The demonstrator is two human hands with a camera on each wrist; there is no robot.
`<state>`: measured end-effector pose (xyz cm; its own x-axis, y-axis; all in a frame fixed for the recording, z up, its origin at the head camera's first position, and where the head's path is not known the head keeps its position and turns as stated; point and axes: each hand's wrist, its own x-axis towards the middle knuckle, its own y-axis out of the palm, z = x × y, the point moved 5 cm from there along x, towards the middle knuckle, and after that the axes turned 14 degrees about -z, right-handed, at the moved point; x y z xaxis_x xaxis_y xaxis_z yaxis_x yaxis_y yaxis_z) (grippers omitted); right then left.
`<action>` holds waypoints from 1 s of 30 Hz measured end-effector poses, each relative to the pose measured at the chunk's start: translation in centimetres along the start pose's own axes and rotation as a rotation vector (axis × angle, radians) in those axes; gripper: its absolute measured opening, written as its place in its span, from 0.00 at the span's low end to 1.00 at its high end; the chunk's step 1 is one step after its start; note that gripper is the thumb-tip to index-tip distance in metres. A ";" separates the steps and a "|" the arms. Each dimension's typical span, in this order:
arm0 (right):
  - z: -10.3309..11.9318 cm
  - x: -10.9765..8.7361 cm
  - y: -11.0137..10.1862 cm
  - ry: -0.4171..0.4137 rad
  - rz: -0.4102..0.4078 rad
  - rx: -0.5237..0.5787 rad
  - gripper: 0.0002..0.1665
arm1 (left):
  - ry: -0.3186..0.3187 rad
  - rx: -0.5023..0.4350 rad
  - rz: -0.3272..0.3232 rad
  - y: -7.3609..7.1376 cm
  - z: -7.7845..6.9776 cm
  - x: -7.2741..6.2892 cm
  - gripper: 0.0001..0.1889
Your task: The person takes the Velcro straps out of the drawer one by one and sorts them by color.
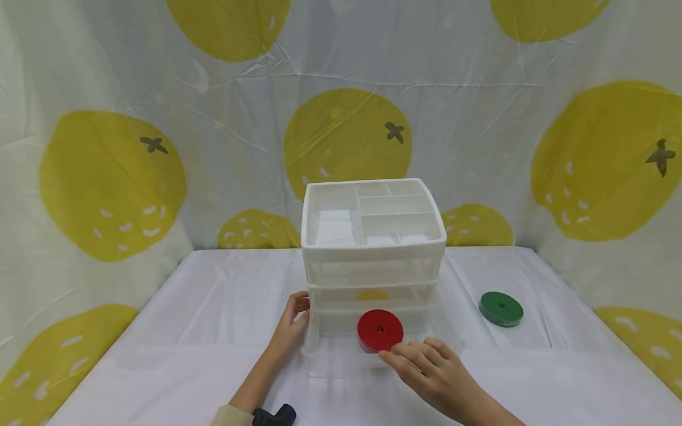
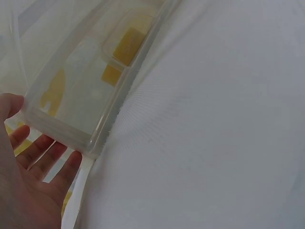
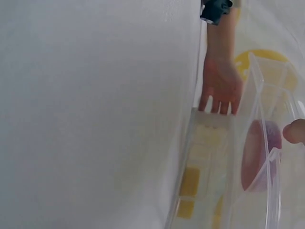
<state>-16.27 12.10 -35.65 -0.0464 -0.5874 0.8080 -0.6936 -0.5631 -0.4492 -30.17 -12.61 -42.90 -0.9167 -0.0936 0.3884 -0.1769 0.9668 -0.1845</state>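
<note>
A white organizer (image 1: 373,266) with clear drawers stands on the table. Its lowest clear drawer (image 1: 335,361) is pulled out toward me, with a flat red roll (image 1: 380,328) in it, small hole in the middle. My right hand (image 1: 434,373) grips the front edge of this drawer, fingers curled right beside the roll; in the right wrist view only one fingertip (image 3: 295,131) shows, and the roll is seen through the drawer wall. On the organizer's left side rests my left hand (image 1: 292,325), with extended fingers (image 2: 71,167) along its bottom edge in the left wrist view.
A green roll (image 1: 501,309) lies on the white-covered table (image 1: 229,296), right of the organizer. Divided compartments (image 1: 394,207) form the organizer's top. Behind and at both sides hangs a lemon-patterned curtain (image 1: 453,118). A black device (image 1: 274,415) sits on my left wrist.
</note>
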 end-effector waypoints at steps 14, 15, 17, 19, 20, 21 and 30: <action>-0.8 2.0 -0.7 -0.026 -0.245 0.049 0.18 | -0.013 0.000 0.004 0.0 0.1 0.0 0.18; -1.1 2.2 -0.9 -0.018 -0.259 0.059 0.18 | -0.017 -0.002 0.004 0.0 0.1 0.0 0.18; -1.6 2.7 -1.0 0.007 -0.265 0.084 0.19 | -0.016 0.002 0.003 0.0 0.1 0.0 0.18; -2.1 3.1 -1.1 0.043 -0.250 0.112 0.20 | -0.017 -0.005 0.001 0.0 0.0 0.1 0.17; -2.3 3.3 -1.2 0.056 -0.242 0.123 0.20 | -0.024 -0.010 0.000 0.0 0.0 0.1 0.17; -2.6 3.5 -1.1 0.070 -0.225 0.131 0.20 | -0.023 -0.011 0.000 0.0 0.0 0.1 0.17; -4.7 4.2 0.0 0.227 0.061 0.184 0.26 | -0.012 -0.013 -0.006 0.0 0.0 0.1 0.17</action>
<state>-19.84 12.34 -30.54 -0.2575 -0.4903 0.8327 -0.5433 -0.6392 -0.5444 -30.26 -12.57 -42.86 -0.9199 -0.1026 0.3786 -0.1781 0.9692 -0.1701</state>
